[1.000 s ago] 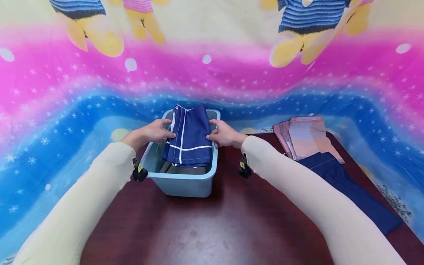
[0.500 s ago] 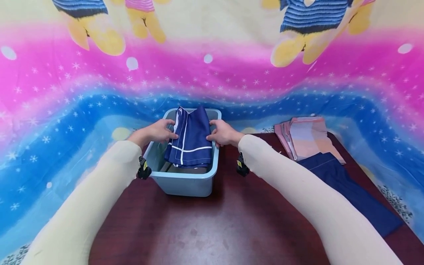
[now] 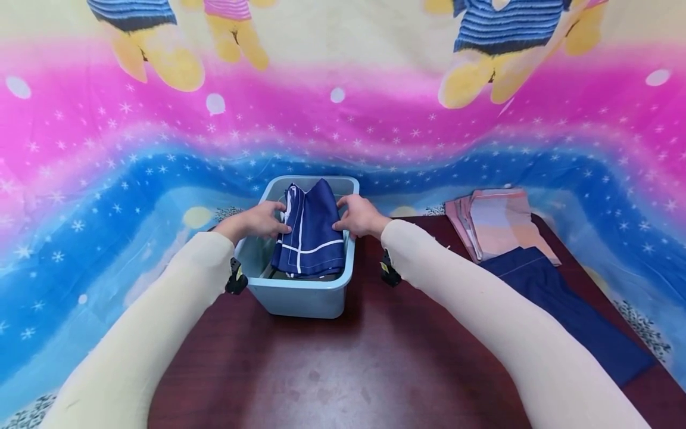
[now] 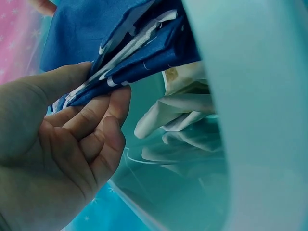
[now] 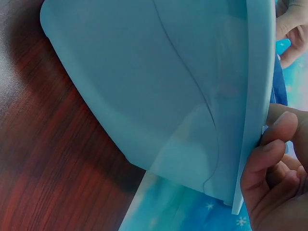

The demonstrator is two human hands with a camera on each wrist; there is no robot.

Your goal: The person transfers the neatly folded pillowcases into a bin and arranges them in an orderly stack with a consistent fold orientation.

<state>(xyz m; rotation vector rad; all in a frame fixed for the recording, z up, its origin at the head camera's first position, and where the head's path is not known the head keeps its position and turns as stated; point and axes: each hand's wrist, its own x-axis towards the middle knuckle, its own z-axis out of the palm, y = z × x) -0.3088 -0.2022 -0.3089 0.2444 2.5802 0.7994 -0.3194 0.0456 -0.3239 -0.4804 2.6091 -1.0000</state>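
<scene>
A folded navy cloth with white stripes (image 3: 318, 223) lies inside the upper part of a light blue plastic bin (image 3: 300, 301), its far end sticking up. My left hand (image 3: 262, 220) pinches the cloth's left edge, thumb on top and fingers beneath, as the left wrist view shows around the layered folds (image 4: 139, 53). On the opposite side my right hand (image 3: 360, 215) holds the right edge with its thumb over the cloth. Its curled fingers sit right at the bin's rim (image 5: 260, 96) in the right wrist view. Pale fabric (image 4: 178, 110) lies lower in the bin.
To the right on the dark red-brown table (image 3: 321, 369) lies a folded pink and peach checked cloth (image 3: 501, 220). Plain navy fabric (image 3: 568, 310) spreads in front of it, partly behind the right sleeve. A printed curtain (image 3: 343, 131) hangs behind the table.
Both hands have lowered the striped cloth a little further into the bin. Its far end has dropped, and the left hand has shifted slightly right and downward.
</scene>
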